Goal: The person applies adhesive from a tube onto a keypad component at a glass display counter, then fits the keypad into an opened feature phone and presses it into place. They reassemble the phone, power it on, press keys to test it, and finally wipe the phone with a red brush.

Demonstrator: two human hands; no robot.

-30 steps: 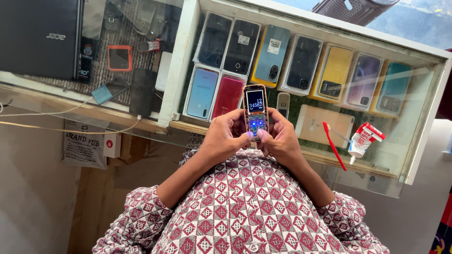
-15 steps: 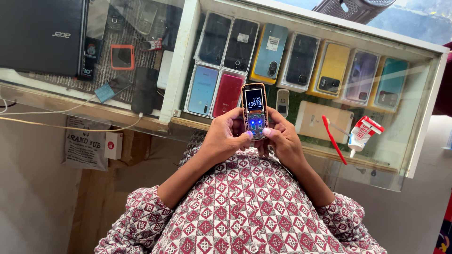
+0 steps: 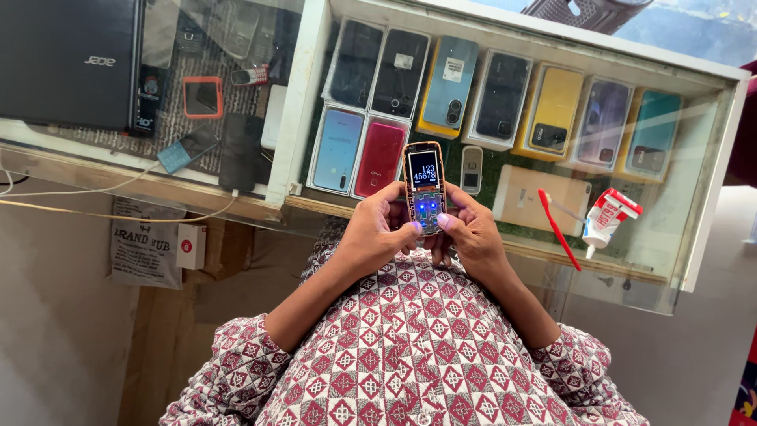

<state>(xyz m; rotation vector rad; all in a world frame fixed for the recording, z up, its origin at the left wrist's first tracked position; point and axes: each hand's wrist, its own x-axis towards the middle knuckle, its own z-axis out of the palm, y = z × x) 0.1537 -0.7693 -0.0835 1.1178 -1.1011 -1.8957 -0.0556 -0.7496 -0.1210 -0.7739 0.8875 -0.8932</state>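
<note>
Since the earlier frame little has moved: the keypad phone [image 3: 424, 186] sits a touch lower against the case behind it, and both thumbs remain on its keys. I see the left hand [image 3: 377, 235] closed around the phone's left edge and lower back, and the right hand [image 3: 471, 237] closed around its right edge, so the phone is cradled between the two palms, upright, with its lit screen facing the camera. I judge this two-handed hold steadies the small body while each thumb reaches the blue-lit keypad from its own side. The phone is held in the air above the front edge of the glass table [image 3: 505, 252], close to the patterned shirt [image 3: 410, 355], not resting on anything.

Under the glass lies a white tray [image 3: 303, 102] of smartphones laid flat in rows, backs up, apparently so each can be viewed from above: a light blue one [image 3: 337, 150] and a red one [image 3: 380, 158] lie just beyond the left hand, and a yellow one [image 3: 552, 110] farther right. On the glass to the right lie a red toothbrush [image 3: 558, 229] and a toothpaste tube [image 3: 607, 217], near each other. A closed laptop [image 3: 67, 63] rests at the far left, well apart from the hands.
</note>
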